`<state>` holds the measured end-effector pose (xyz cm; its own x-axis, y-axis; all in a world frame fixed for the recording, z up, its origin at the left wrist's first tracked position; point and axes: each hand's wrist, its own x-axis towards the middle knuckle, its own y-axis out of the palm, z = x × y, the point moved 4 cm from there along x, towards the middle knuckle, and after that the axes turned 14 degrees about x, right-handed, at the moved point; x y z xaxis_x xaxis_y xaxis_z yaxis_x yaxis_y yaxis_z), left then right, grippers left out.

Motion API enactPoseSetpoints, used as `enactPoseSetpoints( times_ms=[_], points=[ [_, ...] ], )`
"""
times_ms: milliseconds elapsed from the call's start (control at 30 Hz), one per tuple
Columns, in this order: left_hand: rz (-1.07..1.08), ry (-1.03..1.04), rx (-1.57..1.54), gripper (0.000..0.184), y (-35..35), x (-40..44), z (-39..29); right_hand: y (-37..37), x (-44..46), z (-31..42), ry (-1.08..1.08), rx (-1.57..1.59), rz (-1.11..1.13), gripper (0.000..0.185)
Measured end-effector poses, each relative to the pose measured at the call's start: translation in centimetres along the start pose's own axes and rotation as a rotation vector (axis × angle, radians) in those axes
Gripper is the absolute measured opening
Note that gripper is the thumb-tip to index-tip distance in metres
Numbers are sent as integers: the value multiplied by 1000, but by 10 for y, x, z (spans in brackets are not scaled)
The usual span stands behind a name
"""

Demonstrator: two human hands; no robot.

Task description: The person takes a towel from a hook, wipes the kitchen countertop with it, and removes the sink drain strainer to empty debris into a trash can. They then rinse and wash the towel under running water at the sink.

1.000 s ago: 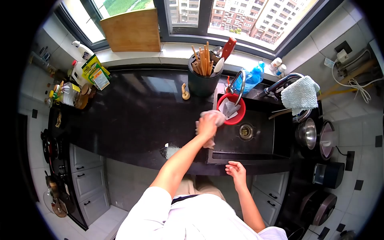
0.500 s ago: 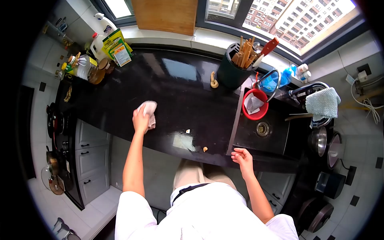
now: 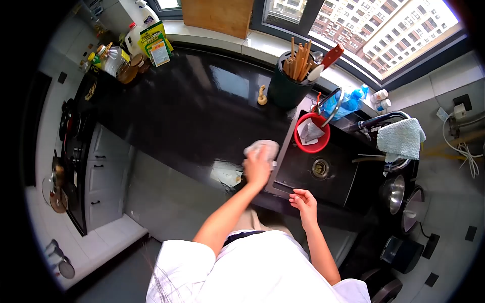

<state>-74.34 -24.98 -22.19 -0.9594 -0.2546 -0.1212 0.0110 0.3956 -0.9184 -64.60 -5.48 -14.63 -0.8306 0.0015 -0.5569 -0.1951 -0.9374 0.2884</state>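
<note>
My left hand [image 3: 258, 169] presses a pale, crumpled cloth [image 3: 262, 148] onto the black countertop [image 3: 177, 121], just left of the sink. Its fingers are closed over the cloth and partly hide it. A tiny white bit shows at the cloth's right side; whether it is a crumb or a cloth corner, I cannot tell. By the front edge of the dark sink [image 3: 336, 187], my right hand [image 3: 305, 204] hovers with loosely bent fingers apart and nothing visible in them. A red basin [image 3: 316, 147] holding something whitish sits at the sink's back left.
A dark green holder [image 3: 288, 91] of chopsticks and utensils stands behind the sink, beside a knobbly ginger-like piece [image 3: 262, 96]. The faucet carries a light blue cloth [image 3: 401, 139]. Bottles [image 3: 113, 63] and a yellow-green packet [image 3: 154, 38] crowd the back left corner.
My left hand has swept the cloth rightward along the counter to beside the sink. Two small scraps seen there before no longer show clearly. My right hand has barely moved; the view has shifted.
</note>
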Motion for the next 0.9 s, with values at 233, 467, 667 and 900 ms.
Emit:
enactPoseSetpoints(
  times_ms=[233,467,667,900],
  points=[
    [-49,162,-392,50,17,-19,-111,-94,-11,22,3,-67,41,19],
    [-431,-23,-57,53,-119,-2,91,-108,-19,29,-4,-99,69,19],
    [-497,-399,189,61,-164,44,323,-75,-30,14,31,-131,44,20],
    [-283,-448,376,67,-133,61,378,-29,-44,-21,70,-165,-20,20]
  ],
)
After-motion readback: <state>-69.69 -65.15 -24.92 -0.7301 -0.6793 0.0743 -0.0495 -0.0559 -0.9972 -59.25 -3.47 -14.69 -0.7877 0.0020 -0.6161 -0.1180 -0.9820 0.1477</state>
